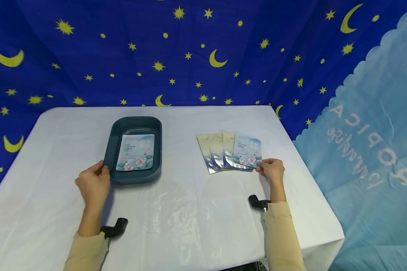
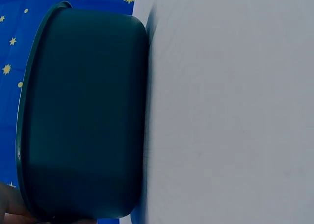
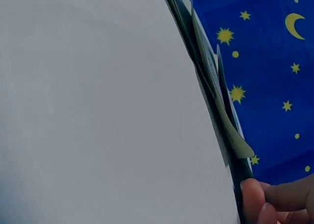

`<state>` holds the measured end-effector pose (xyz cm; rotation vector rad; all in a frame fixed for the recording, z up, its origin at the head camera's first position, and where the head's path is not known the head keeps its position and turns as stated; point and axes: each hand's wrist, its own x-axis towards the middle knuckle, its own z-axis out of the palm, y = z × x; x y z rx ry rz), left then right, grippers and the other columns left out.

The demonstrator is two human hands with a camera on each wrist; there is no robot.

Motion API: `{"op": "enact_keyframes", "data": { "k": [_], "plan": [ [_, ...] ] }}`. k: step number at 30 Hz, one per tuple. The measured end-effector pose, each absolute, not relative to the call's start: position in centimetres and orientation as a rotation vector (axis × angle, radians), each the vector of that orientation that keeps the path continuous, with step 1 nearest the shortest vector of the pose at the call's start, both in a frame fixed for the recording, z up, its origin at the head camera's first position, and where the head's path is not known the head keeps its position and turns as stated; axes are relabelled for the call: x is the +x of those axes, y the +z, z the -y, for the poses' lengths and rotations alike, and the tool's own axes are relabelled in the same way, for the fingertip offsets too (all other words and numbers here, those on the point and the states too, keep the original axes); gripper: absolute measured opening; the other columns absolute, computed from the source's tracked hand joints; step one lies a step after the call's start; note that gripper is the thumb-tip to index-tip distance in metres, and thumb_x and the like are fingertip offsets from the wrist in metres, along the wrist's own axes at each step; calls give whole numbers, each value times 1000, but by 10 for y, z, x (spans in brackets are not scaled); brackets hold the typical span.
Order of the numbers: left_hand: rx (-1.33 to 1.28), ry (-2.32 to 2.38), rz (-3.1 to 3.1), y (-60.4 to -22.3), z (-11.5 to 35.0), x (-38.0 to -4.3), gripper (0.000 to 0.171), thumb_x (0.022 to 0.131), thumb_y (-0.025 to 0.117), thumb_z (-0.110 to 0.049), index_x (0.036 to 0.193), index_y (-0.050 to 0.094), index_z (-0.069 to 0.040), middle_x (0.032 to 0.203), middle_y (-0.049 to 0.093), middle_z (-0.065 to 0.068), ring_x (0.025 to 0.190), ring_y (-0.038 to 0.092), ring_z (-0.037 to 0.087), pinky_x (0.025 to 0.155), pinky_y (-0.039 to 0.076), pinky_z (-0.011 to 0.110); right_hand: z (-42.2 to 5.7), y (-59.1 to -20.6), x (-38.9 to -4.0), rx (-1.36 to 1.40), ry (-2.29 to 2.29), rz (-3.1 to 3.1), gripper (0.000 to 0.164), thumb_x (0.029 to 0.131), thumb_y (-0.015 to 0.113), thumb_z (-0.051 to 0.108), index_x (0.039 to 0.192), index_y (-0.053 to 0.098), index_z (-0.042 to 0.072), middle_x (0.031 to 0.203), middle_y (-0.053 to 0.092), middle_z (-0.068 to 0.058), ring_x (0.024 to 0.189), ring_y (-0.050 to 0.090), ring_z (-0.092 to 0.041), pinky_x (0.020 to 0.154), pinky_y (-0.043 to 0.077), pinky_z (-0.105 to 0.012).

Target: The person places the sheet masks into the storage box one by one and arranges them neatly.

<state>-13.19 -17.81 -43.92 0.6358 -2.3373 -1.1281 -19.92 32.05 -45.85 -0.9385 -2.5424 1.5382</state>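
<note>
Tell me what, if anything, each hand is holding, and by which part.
The left hand grips the dark tray by its rim, toward the near-left corner; the right hand pinches the blue floral packet by its near-right corner.

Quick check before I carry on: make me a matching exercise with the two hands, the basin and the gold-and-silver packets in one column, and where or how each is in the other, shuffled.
1. Left hand
2. Right hand
3. Basin
4. Gold-and-silver packets

A. Dark blue-green, with one floral packet lying inside
B. Overlapping one another on the white cloth
C. Pinching a corner of the second floral packet
D. Gripping the rim at a near corner

Pairs: 1-D, 2-C, 3-A, 4-B
</note>
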Motion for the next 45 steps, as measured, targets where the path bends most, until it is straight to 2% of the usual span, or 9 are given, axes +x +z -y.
{"op": "enact_keyframes", "data": {
  "k": [1,4,12,18,30,33,37,45],
  "plan": [
    [626,-1121,2332,-439,178,-131,29,89,58,-2,115,68,7,101,70,29,87,69,38,57,26,0,-320,-459,-199,-934,1541,2531,24,90,64,4,109,63,-10,62,62,1,46,62,-2,50,51,-17],
    [608,-1108,2310,-440,180,-130,28,89,59,-2,114,68,7,100,70,29,87,69,42,58,25,-1,-319,-459,-199,-905,1560,2479,24,91,62,4,110,64,-11,57,62,5,47,62,-1,50,50,-16],
    [588,-1105,2297,-442,182,-131,26,90,61,-2,113,69,7,100,70,28,88,69,41,58,25,-2,-317,-447,-193,-799,1581,2277,24,92,62,2,111,65,-13,66,63,4,49,63,0,55,54,-18],
    [600,-1114,2296,-441,183,-134,26,90,61,-1,113,69,7,101,70,28,89,70,41,57,24,-2,-307,-425,-192,-717,1623,2155,23,92,62,3,110,65,-12,63,62,11,49,64,1,55,53,-17],
    [547,-1144,2292,-441,185,-131,25,90,60,0,112,68,8,101,69,30,88,69,43,57,25,-3,-226,-378,-213,-275,1770,2029,18,89,64,-4,100,64,-19,64,66,8,51,66,-2,53,54,-19],
    [550,-1153,2292,-442,185,-130,25,90,60,-1,112,68,8,100,69,30,89,69,45,57,25,-2,-201,-375,-222,-175,1762,2052,15,89,64,-5,98,66,-17,70,69,-12,50,65,-2,54,54,-20],
    [563,-1156,2294,-444,184,-128,25,90,61,-1,112,68,7,100,68,30,89,68,45,58,24,-2,-167,-375,-231,-85,1783,2091,14,89,64,-5,96,66,-16,84,67,-35,49,64,-2,54,54,-21],
    [565,-1125,2285,-442,184,-130,24,90,61,-1,111,69,7,99,69,29,88,69,44,59,24,-2,-99,-384,-234,44,1872,2172,13,90,64,-4,96,68,-15,82,69,-33,51,67,-6,55,56,-24]
  ]
}}
